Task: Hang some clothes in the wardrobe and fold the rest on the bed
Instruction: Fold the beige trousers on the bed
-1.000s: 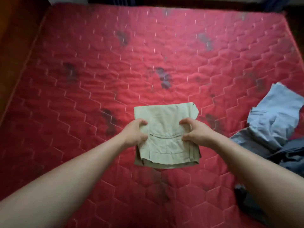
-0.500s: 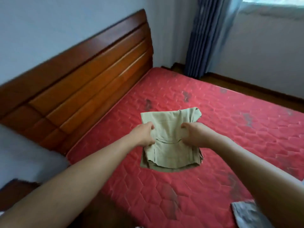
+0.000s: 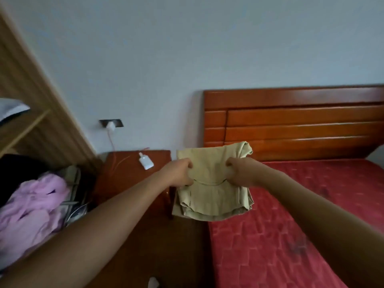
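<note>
A folded beige garment (image 3: 212,196) hangs in the air between my hands, above the gap between the bedside table and the bed. My left hand (image 3: 178,172) grips its left edge and my right hand (image 3: 242,171) grips its right edge, fingers curled round the cloth. The bed with its red quilted mattress (image 3: 301,204) lies to the right. The wooden wardrobe (image 3: 31,113) stands open at the left, with a shelf and a pile of clothes inside, a lilac garment (image 3: 35,206) on top.
A dark wooden bedside table (image 3: 124,175) carries a small white bottle (image 3: 146,161) and an orange cable running to a wall socket (image 3: 111,123). The wooden headboard (image 3: 291,121) stands against the pale wall. Wooden floor (image 3: 166,256) lies below.
My view has swung left from the mattress to the headboard, bedside table and wardrobe. Both hands kept their hold and carried the folded beige garment off the bed toward the left.
</note>
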A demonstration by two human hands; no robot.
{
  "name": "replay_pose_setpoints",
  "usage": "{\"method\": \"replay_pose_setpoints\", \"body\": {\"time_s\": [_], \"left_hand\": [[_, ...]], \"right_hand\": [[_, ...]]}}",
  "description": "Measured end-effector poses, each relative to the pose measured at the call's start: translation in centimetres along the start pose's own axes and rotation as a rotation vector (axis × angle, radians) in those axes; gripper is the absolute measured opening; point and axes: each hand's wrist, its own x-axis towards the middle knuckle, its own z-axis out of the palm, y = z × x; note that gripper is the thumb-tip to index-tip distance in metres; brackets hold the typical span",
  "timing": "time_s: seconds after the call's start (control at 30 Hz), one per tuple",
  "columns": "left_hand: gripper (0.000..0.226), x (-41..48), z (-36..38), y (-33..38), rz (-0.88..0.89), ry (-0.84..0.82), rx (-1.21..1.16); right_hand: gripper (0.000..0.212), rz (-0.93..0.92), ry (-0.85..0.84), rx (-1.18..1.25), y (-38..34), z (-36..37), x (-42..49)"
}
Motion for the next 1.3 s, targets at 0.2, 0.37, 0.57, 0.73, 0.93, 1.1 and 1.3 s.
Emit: {"method": "replay_pose_setpoints", "body": {"time_s": [0.2, 0.37, 0.57, 0.73, 0.93, 1.1, 1.3], "left_hand": [[0.063, -5.3, -6.1, -16.2, -0.237, 0.163, -0.109], [0.066, -10.0, -10.2, -29.1, -0.383, 0.283, -0.227], [0.06, -15.1, -13.1, -41.0, -0.584, 0.428, -0.322], [0.057, -16.0, -15.2, -47.6, -0.708, 0.498, -0.387], [0.053, -13.8, -17.3, -54.8, -0.869, 0.56, -0.478], [0.063, -12.9, -19.3, -59.1, -1.076, 0.671, -0.514], [0.064, -14.9, -19.8, -63.0, -1.164, 0.743, -0.572]], "right_hand": [[0.057, -0.276, -0.046, -0.04, -15.9, -0.3, 9.4], [0.053, -0.46, -0.114, -0.026, -30.8, 0.3, 16.1], [0.057, -0.687, -0.169, -0.107, -45.7, 1.2, 22.0], [0.057, -0.798, -0.202, -0.112, -54.5, 2.4, 27.1], [0.056, -0.923, -0.268, -0.168, -64.3, 3.3, 35.5], [0.057, -1.065, -0.382, -0.143, -72.4, 3.7, 41.1], [0.061, -1.19, -0.536, -0.078, -80.9, 6.0, 43.8]]}}
